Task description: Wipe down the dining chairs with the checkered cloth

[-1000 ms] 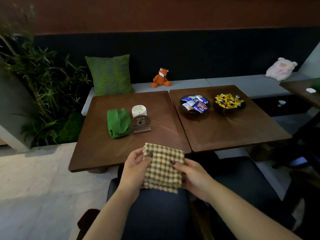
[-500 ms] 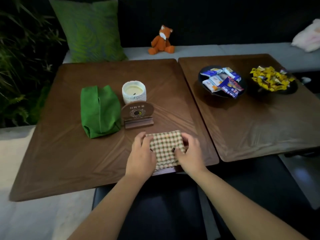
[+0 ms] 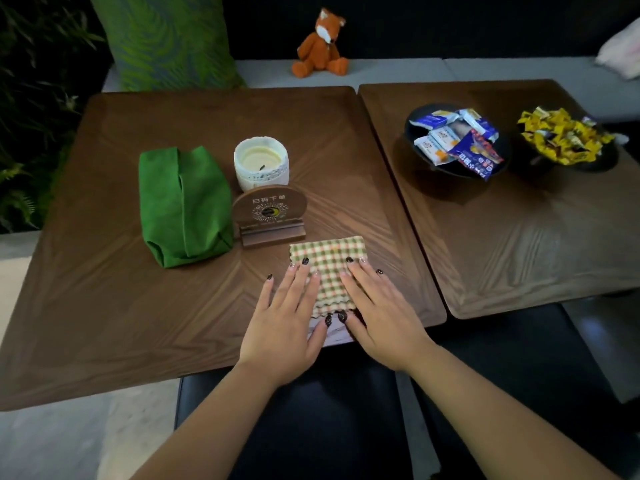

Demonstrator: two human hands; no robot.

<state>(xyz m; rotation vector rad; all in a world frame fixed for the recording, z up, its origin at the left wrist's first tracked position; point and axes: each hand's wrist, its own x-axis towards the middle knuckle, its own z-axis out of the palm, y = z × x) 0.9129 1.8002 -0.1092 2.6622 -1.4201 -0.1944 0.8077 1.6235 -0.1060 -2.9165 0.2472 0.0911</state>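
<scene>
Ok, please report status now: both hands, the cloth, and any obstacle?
Left hand and right hand open, flat on checkered cloth. Cloth folded, on table near front edge. Wooden sign stand just behind cloth, apart.

Single head-worn view, looking forward and steeply down over the left wooden table [image 3: 104,306], close enough that it fills most of the wide-angle frame. Faces the bench seat [image 3: 381,72] beyond the table's far edge, with a dark chair seat [image 3: 294,427] below its near edge. No second view to overlap.
</scene>
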